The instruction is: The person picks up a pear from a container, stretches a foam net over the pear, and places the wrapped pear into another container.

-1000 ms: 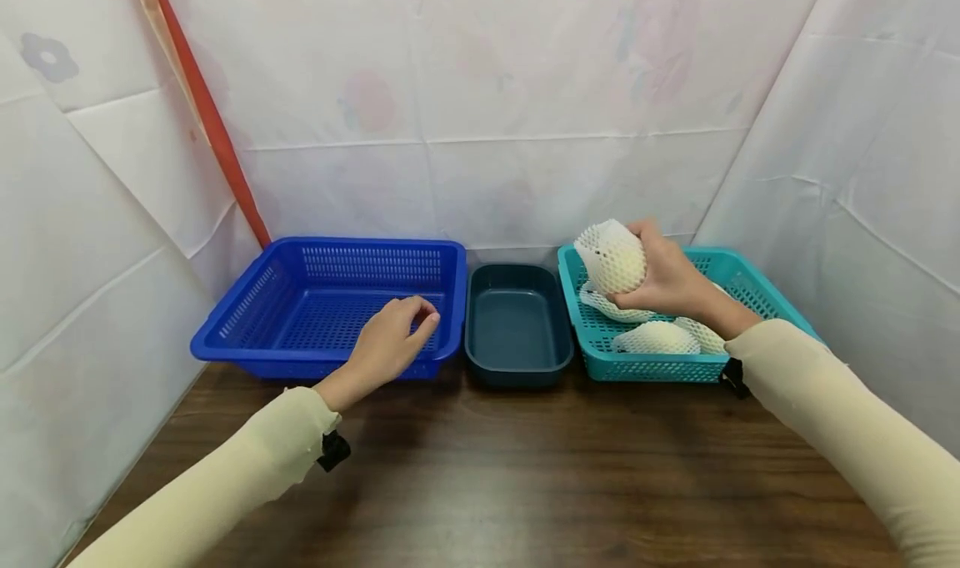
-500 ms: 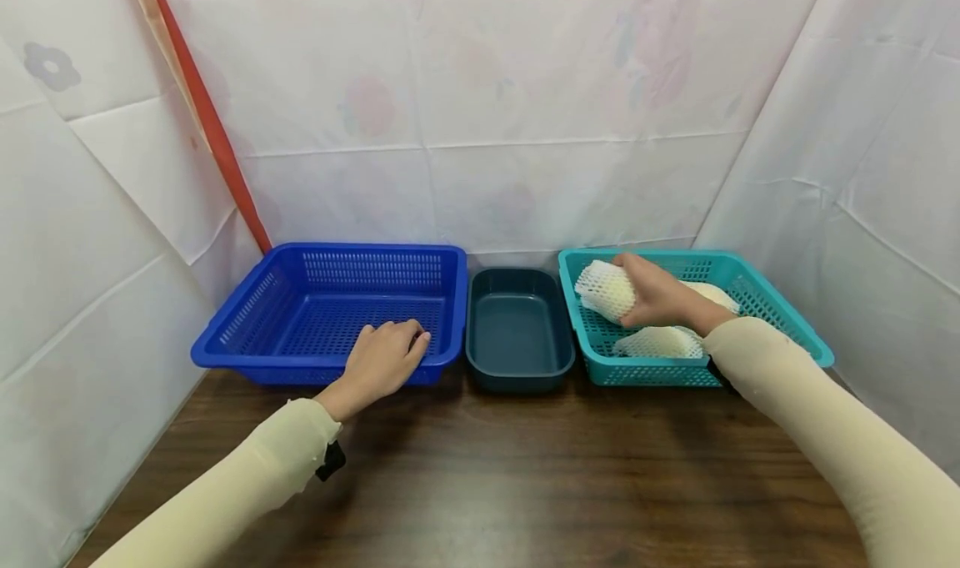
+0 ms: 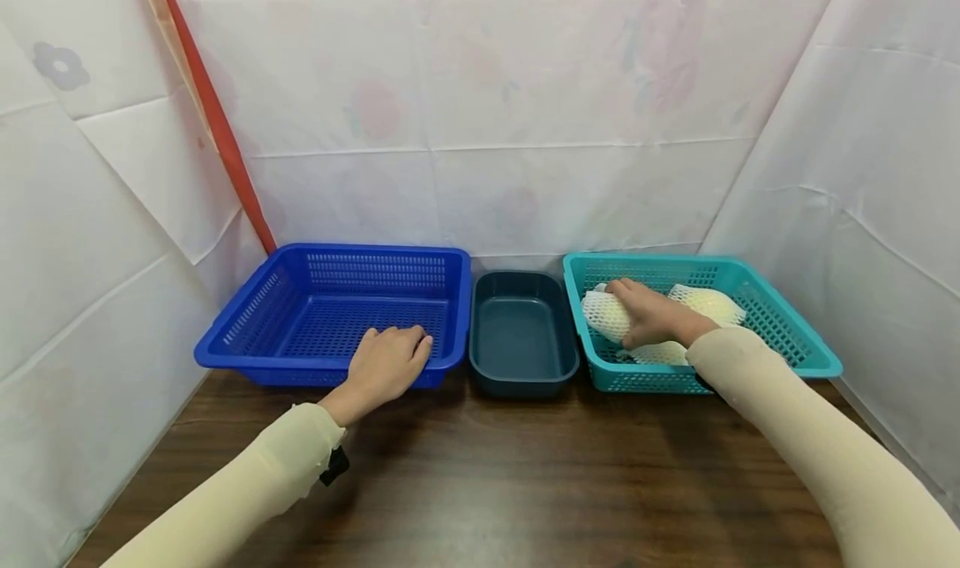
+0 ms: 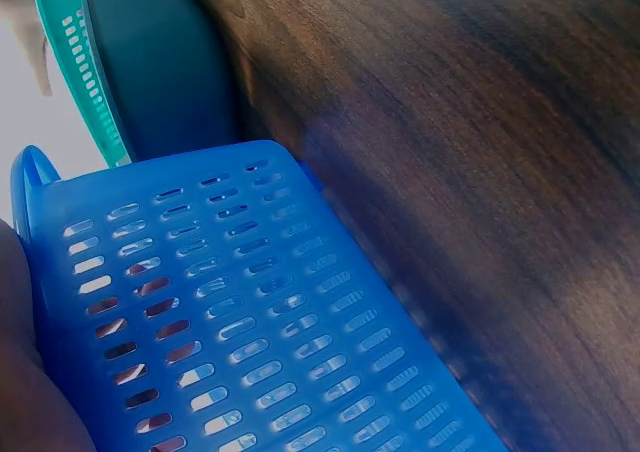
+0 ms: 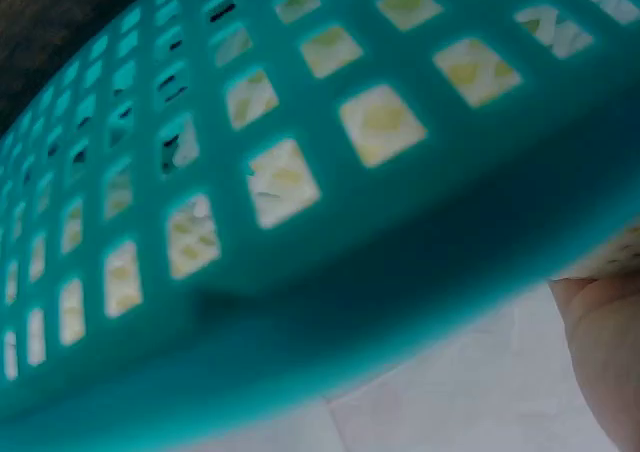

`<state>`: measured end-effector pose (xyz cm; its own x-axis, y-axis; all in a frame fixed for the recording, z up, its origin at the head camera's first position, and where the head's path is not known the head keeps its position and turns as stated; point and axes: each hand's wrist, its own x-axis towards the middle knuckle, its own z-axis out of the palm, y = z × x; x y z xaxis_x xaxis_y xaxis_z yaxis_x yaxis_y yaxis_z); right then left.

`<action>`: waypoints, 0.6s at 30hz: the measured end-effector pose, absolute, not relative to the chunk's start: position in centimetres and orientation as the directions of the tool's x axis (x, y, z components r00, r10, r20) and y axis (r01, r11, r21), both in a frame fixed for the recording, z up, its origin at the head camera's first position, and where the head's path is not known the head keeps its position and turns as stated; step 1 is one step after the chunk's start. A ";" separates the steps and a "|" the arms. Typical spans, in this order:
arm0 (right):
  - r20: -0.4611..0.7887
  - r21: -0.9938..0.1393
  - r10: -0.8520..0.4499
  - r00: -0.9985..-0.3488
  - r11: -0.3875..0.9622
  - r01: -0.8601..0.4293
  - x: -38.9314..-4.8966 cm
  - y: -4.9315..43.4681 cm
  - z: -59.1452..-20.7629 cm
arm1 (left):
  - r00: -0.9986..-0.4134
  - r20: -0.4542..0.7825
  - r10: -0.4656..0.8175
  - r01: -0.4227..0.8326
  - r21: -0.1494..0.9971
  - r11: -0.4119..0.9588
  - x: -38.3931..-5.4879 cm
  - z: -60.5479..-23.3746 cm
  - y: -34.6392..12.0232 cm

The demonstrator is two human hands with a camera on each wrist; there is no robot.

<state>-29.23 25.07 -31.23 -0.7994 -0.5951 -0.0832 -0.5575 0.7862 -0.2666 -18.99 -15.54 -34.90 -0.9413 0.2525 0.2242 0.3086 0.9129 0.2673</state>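
In the head view, my right hand (image 3: pixel 654 314) grips a pale yellow fruit (image 3: pixel 606 316) in a white foam net, low inside the left end of the teal basket (image 3: pixel 652 380). Its exact kind is hidden by the net. Another netted fruit (image 3: pixel 712 305) lies behind my wrist, and a netted fruit (image 3: pixel 660 354) sits partly covered under the hand. My left hand (image 3: pixel 388 364) rests over the front rim of the blue basket (image 3: pixel 337 318), fingers relaxed and holding nothing. The right wrist view shows netted fruit through the teal basket wall (image 5: pixel 230 302).
A dark green-blue tray (image 3: pixel 521 326) stands between the two baskets. All three sit in a row at the back of the brown wooden table (image 3: pixel 480 468). White patterned cloth (image 3: pixel 480 118) hangs behind and at both sides, with a red strip (image 3: pixel 217 118) at left.
My right hand has lowered the netted fruit from above the teal basket down into its left end. My left hand has lowered slightly onto the blue basket's rim, its fingers flatter.
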 end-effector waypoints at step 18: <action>-0.109 -0.203 -0.568 -0.816 0.816 -0.541 -29.0 25.1 -31.0 | -0.929 0.260 0.263 0.326 0.238 0.915 -19.3 -35.2 -15.3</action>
<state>-29.03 25.07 -31.03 -0.8160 -0.5676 -0.1091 -0.5407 0.8164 -0.2028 -19.34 -15.30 -35.24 -0.9290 0.2635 0.2599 0.3261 0.9149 0.2381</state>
